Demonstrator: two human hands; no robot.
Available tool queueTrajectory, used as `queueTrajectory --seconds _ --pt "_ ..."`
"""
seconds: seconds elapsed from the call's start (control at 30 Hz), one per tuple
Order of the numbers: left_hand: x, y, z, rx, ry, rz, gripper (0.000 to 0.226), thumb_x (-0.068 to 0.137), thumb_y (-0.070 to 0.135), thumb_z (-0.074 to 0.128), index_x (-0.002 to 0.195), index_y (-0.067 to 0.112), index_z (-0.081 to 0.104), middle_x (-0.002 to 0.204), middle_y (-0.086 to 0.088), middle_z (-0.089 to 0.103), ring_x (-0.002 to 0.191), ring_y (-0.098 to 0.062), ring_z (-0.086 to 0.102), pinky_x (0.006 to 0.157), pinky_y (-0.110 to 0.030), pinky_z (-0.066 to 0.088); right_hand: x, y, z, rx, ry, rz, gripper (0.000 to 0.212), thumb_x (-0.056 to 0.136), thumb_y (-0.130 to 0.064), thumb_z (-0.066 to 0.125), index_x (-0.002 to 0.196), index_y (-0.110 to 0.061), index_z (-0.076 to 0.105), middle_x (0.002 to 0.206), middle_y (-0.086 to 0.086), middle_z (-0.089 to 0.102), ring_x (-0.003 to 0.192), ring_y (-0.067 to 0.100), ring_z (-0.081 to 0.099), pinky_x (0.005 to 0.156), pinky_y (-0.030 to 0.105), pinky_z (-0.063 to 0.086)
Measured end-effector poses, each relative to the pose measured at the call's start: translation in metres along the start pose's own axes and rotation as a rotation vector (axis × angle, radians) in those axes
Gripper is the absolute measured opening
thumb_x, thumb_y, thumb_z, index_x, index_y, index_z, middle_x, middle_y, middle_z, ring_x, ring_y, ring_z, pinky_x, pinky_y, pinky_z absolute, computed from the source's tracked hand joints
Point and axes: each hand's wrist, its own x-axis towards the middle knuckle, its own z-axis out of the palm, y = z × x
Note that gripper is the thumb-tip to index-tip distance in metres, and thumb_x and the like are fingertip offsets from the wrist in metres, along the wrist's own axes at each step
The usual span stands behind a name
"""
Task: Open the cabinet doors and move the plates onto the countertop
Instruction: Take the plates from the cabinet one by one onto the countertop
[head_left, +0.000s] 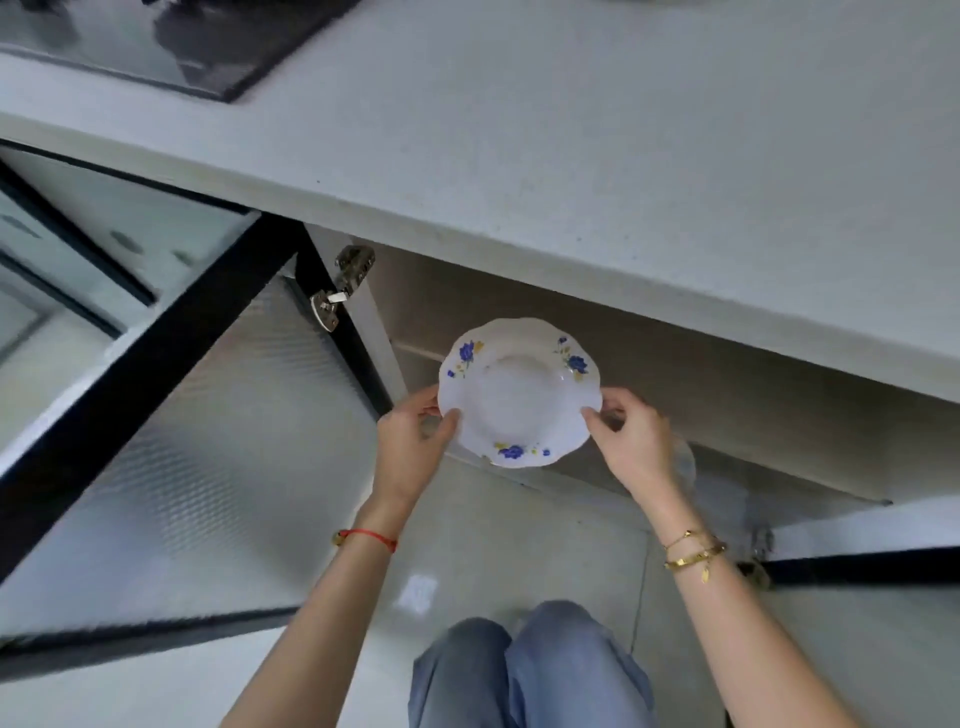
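A white plate (519, 395) with blue flowers on its scalloped rim hangs in the air in front of the open cabinet (649, 364), below the countertop's edge. My left hand (415, 441) pinches its left rim, thumb on top. My right hand (628, 441) pinches its right rim the same way. The left cabinet door (182, 415), frosted glass in a black frame, stands swung wide open. The right door (857, 561) is open too, seen edge-on at the right. The pale speckled countertop (571, 156) runs across the top of the view.
A black glass hob (171, 47) sits in the countertop at the upper left. A metal hinge (343, 291) joins the left door to the cabinet wall. My knees in blue jeans (530, 670) are below the plate, over a glossy tiled floor.
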Motion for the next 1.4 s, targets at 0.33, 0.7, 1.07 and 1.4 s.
queueTrajectory --seconds 0.33,0.7,1.07,1.4 --pt "-0.149 0.135 -0.117 0.04 0.06 -0.199 0.024 0.084 0.023 0.068 0.105 0.034 0.069 0.093 0.033 0.063 0.092 0.005 0.061 0.078 -0.007 0.044 -0.132 -0.118 -0.109 0.035 -0.19 0.07 0.019 0.086 -0.025 0.067 0.104 -0.02 0.064 0.096 -0.01 0.063 0.092 0.009 0.058 0.073 0.019 0.042" --pt "-0.21 0.286 -0.187 0.0 0.03 -0.197 0.028 0.087 0.025 0.068 0.115 0.027 0.067 0.104 0.019 0.065 0.093 0.003 0.06 0.075 -0.005 0.047 -0.206 -0.216 -0.243 0.076 -0.113 0.057 0.02 0.086 -0.022 0.068 0.105 -0.019 0.064 0.096 -0.013 0.061 0.087 -0.002 0.054 0.074 0.006 0.036" --pt "-0.16 0.357 -0.154 0.005 -0.107 -0.037 0.031 0.086 0.022 0.066 0.116 0.026 0.068 0.103 0.016 0.07 0.091 0.0 0.063 0.082 -0.016 0.051 -0.182 -0.204 -0.314 0.093 0.042 0.072 0.019 0.086 -0.025 0.067 0.105 -0.021 0.065 0.098 -0.012 0.064 0.09 0.003 0.057 0.079 0.017 0.04" --pt "-0.02 0.418 -0.061 0.018 -0.108 0.068 0.025 0.085 0.02 0.068 0.11 0.023 0.07 0.096 0.016 0.069 0.088 0.01 0.058 0.075 0.0 0.04 -0.029 -0.173 -0.372 0.075 0.141 0.046 0.02 0.086 -0.021 0.067 0.105 -0.015 0.067 0.096 -0.01 0.064 0.091 0.007 0.057 0.083 0.023 0.044"
